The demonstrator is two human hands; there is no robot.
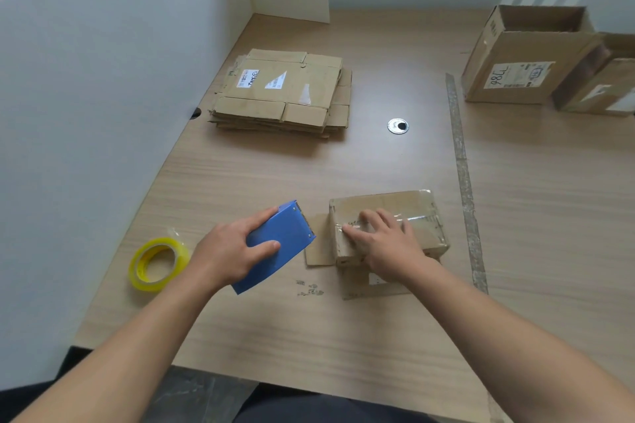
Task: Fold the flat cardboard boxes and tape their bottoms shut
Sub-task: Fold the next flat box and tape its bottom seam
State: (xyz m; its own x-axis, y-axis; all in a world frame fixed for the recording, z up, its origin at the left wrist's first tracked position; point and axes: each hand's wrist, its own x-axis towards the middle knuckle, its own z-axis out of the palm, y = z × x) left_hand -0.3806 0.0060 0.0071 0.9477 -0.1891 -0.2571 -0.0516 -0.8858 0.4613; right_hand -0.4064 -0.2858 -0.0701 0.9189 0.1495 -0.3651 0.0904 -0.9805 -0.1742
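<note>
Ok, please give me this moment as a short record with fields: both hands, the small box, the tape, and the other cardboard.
left hand: grips the blue tape cutter, just left of the small box
right hand: fingers press flat on the taped top of the small box
small box: folded up, clear tape across its top face
yellow tape roll: lies on the table, left of the left hand, untouched
stack of flat boxes: farther back, untouched
open box: far right, standing upright
</note>
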